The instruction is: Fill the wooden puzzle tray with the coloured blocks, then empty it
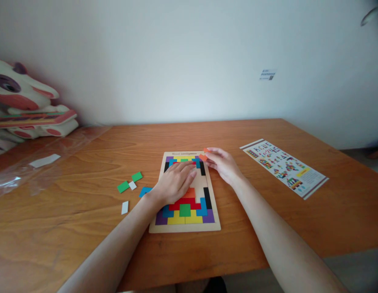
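A wooden puzzle board (215, 223) lies on the table in front of me, partly filled with coloured block pieces. My left hand (174, 182) rests flat on the pieces in the middle of the board, fingers together. At the board's upper right corner my right hand (223, 163) pinches an orange puzzle piece (204, 156) between its fingertips. To the left of the board lie loose pieces: two green ones (136, 176) (123, 186), a blue one (145, 191) and two small white ones (124, 207).
A printed instruction sheet (283, 167) lies to the right on the wooden table (85, 228). A clear plastic bag (30, 167) with a white label sits at the far left. Plush toys (24, 101) are stacked against the wall at the left.
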Tool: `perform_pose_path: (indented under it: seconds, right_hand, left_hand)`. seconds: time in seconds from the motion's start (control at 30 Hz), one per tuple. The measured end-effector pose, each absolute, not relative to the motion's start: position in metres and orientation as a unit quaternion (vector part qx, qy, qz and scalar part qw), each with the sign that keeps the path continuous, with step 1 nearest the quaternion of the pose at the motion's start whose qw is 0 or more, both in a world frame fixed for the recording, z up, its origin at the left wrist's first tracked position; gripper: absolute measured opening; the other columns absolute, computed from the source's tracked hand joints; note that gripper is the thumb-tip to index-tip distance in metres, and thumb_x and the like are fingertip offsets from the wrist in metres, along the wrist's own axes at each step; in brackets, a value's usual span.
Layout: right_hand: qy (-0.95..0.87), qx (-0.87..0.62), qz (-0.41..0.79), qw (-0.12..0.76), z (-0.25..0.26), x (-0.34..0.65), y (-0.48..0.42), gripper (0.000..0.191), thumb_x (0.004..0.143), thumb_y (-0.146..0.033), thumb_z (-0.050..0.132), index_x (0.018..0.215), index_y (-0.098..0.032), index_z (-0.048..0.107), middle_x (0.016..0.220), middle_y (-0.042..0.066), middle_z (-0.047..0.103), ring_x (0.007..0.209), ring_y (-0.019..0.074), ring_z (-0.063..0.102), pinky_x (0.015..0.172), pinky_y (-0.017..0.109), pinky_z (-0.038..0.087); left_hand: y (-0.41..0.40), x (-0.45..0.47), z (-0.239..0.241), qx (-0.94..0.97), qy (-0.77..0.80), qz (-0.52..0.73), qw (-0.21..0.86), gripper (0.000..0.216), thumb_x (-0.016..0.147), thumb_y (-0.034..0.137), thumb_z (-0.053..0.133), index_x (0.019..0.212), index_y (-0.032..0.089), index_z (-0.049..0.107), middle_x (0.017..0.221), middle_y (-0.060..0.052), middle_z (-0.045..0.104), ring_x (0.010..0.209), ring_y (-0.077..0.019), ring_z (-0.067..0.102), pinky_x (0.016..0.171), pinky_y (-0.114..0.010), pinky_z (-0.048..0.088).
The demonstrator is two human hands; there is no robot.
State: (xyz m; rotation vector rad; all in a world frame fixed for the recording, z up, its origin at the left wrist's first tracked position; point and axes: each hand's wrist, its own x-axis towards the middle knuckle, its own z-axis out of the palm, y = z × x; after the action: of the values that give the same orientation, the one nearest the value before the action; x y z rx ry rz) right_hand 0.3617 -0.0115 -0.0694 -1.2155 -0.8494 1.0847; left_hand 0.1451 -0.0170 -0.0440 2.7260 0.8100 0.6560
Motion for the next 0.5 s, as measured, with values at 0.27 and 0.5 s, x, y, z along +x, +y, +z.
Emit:
perform_pose_path:
  seconds: [0.27, 0.5]
  right_hand:
    - [-0.400, -0.506, 0.499, 0.578, -0.060, 0.361, -0.019, 0.030, 0.068, -0.027, 0.082, 0.093, -0.022, 0.067, 0.072, -0.002, 0.070, 0.068, 0.0137, 0.067, 0.071, 0.030, 0.057]
    - [-0.503, -0.543, 0.500, 0.449, -0.053, 0.353, -0.030, 0.020, 0.072, -0.030, 0.081, 0.085, -0.018, 0.071, 0.071, 0.004, 0.073, 0.064, 0.0162, 0.068, 0.065, 0.031, 0.057]
  left_hand:
    - [-0.008, 0.140, -0.049, 0.870, 0.367, 0.298, 0.142, 0.029, 0.101, 0.033, 0.044, 0.115, 0.018, 0.064, 0.107, -0.009, 0.074, 0.097, -0.0218, 0.070, 0.089, -0.036, 0.056]
    - [-0.005, 0.137, -0.055, 0.879, 0.339, 0.295, 0.158, 0.028, 0.089, 0.036, 0.066, 0.113, 0.022, 0.068, 0.109, -0.006, 0.073, 0.095, -0.0216, 0.070, 0.087, -0.035, 0.057]
